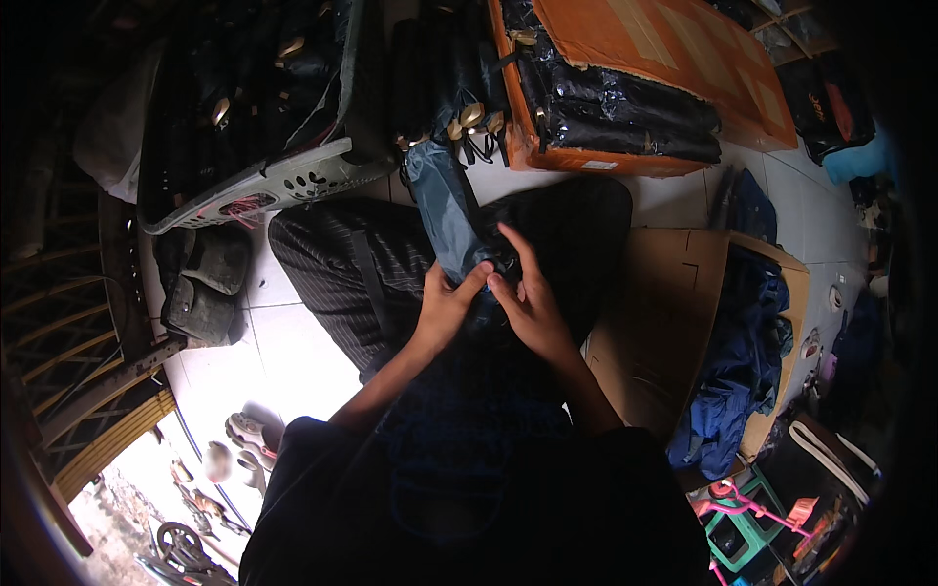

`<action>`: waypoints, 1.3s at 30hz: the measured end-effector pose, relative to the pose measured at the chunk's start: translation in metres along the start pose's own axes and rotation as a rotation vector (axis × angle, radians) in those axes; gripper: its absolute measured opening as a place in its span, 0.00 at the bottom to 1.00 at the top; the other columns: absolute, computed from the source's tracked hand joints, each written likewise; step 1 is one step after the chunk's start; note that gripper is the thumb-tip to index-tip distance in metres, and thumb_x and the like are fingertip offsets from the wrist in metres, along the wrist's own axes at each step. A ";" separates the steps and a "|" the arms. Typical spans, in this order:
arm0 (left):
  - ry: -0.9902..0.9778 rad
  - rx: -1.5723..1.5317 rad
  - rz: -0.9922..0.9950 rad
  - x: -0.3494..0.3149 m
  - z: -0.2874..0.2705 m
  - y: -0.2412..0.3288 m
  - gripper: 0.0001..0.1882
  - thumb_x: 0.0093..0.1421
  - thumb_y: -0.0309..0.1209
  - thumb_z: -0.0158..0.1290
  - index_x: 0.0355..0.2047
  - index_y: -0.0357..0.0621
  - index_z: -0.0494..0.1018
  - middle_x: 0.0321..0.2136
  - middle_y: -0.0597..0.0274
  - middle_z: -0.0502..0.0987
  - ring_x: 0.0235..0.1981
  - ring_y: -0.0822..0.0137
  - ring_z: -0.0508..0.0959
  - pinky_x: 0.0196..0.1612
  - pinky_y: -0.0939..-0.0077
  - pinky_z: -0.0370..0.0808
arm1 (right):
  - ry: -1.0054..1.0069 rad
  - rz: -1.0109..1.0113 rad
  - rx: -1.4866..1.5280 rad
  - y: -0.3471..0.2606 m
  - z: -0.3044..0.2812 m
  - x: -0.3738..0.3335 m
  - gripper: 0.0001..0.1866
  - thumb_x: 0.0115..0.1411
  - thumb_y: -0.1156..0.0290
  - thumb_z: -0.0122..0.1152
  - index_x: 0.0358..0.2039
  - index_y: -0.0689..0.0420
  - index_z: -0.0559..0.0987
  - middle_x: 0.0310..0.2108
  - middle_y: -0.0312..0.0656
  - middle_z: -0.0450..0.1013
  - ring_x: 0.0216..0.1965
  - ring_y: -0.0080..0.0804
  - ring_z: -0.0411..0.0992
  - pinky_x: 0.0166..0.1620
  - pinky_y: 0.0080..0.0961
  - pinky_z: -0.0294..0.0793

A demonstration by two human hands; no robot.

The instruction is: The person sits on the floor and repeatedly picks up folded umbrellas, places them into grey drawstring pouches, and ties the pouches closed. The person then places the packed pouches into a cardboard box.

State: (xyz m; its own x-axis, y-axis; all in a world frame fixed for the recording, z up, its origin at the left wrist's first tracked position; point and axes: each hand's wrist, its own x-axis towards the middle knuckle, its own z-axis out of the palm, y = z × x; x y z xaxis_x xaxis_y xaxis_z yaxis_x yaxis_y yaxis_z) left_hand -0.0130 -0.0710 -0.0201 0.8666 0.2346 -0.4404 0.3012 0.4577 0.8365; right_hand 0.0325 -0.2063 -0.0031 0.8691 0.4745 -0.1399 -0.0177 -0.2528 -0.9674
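Across my lap lies a folded umbrella (442,200) in blue-grey cloth, slim, with its far end close to other umbrellas on the floor. My left hand (447,305) is closed at its near end, thumb and fingers on the cloth. Against the same end, my right hand (529,305) pinches with the thumb beside the left thumb, its index finger stretched forward. What exactly sits between the fingertips is too small and dark to make out. Several dark folded umbrellas (435,73) with gold-coloured ends lie just beyond.
A grey plastic basket (293,181) of dark umbrellas stands at the far left. An orange-brown carton (674,49) holds plastic-wrapped dark bundles. To my right is an open cardboard box (664,322) with blue cloth (728,361). Dark grey blocky objects (202,293) sit left of my knee.
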 end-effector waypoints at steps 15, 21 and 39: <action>-0.038 0.131 0.152 -0.001 0.008 0.005 0.22 0.57 0.31 0.60 0.47 0.35 0.65 0.40 0.59 0.74 0.43 0.73 0.72 0.49 0.78 0.68 | 0.121 0.227 0.145 -0.008 0.002 0.000 0.19 0.66 0.66 0.50 0.54 0.59 0.63 0.35 0.38 0.68 0.35 0.18 0.66 0.40 0.17 0.66; -0.105 0.172 0.121 -0.002 0.006 0.013 0.22 0.57 0.28 0.58 0.49 0.35 0.64 0.40 0.58 0.74 0.43 0.71 0.73 0.49 0.78 0.68 | 0.097 0.234 0.095 -0.002 -0.001 -0.001 0.17 0.67 0.65 0.48 0.52 0.60 0.65 0.31 0.35 0.66 0.31 0.15 0.63 0.34 0.16 0.64; -0.084 0.052 0.045 0.000 0.005 0.015 0.22 0.56 0.30 0.60 0.48 0.36 0.66 0.39 0.60 0.75 0.41 0.73 0.74 0.47 0.78 0.70 | 0.131 0.012 -0.078 0.015 -0.015 0.009 0.06 0.64 0.79 0.47 0.41 0.61 0.72 0.23 0.36 0.68 0.25 0.16 0.67 0.26 0.18 0.70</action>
State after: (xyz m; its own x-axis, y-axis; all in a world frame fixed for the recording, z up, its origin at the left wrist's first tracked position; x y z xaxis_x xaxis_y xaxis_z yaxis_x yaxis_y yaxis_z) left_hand -0.0062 -0.0685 -0.0054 0.9094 0.1800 -0.3750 0.2798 0.4024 0.8717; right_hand 0.0475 -0.2185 -0.0158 0.9261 0.3585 -0.1179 0.0053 -0.3249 -0.9457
